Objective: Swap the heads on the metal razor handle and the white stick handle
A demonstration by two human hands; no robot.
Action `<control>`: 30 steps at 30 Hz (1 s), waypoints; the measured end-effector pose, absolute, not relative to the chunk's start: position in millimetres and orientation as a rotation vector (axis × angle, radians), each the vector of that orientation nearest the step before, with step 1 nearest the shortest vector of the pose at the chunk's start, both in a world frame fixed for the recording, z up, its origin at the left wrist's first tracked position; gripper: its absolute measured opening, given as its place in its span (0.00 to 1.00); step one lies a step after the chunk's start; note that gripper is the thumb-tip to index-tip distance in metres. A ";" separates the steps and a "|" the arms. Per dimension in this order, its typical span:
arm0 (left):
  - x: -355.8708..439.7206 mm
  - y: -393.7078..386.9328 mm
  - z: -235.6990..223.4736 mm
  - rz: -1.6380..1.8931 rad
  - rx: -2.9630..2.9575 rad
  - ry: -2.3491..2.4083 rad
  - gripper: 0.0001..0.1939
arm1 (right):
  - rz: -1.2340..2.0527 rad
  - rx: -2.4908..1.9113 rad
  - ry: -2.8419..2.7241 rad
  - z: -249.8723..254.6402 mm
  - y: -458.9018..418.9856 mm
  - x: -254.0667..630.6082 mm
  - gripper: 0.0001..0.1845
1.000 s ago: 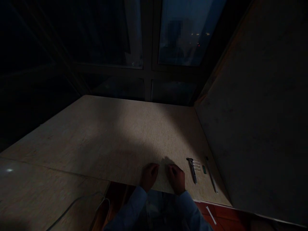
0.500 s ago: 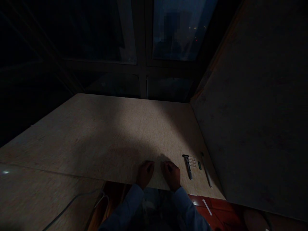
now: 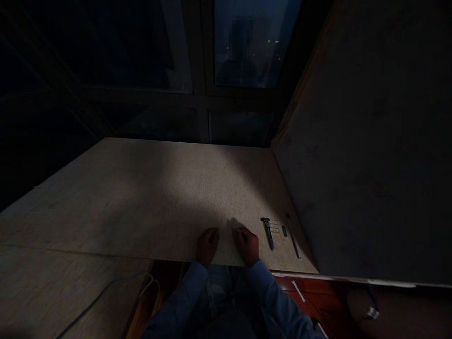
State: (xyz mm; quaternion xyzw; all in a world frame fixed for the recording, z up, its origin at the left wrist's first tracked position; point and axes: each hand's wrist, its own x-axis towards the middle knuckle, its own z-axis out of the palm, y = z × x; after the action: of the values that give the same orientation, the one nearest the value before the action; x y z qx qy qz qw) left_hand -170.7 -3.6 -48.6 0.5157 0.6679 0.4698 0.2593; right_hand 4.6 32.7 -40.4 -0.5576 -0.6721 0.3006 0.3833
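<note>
My left hand (image 3: 207, 247) rests on the near edge of the pale table (image 3: 151, 188), its fingers curled into a loose fist. Across a small gap, my right hand (image 3: 247, 246) is curled the same way, and nothing shows in either. To the right of my right hand lies a dark T-shaped tool (image 3: 270, 235) that looks like a razor. Beside it are several small clear pieces (image 3: 274, 227), too dim to name. Farther right are a small green piece (image 3: 284, 231) and a long thin pen-like stick (image 3: 294, 239).
A panel or wall (image 3: 346, 165) borders the table on the right, and dark windows (image 3: 247, 47) stand behind it. At the lower left, a grey cable (image 3: 102, 292) crosses a second pale surface. A white strip (image 3: 298, 291) lies on the reddish floor.
The whole view has shifted, so the table and its things appear a little farther left and higher. Both hands keep their curled pose on the table, and the small things lie as before.
</note>
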 end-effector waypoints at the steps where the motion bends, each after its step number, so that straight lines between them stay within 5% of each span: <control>1: -171.7 -4.1 -48.7 1.301 1.372 1.827 0.16 | 0.770 -1.422 -1.708 -40.7 32.7 4.9 0.23; 30: -172.1 -5.5 -33.7 1.222 1.425 1.822 0.23 | 0.967 -1.359 -1.571 -55.6 25.1 10.2 0.37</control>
State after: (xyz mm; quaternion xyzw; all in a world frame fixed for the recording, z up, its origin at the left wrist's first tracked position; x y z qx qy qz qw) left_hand -172.1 -5.5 -33.7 0.5260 0.6726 0.4510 0.2597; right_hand 10.2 25.1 -55.6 -0.5405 -0.6245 0.3843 0.4124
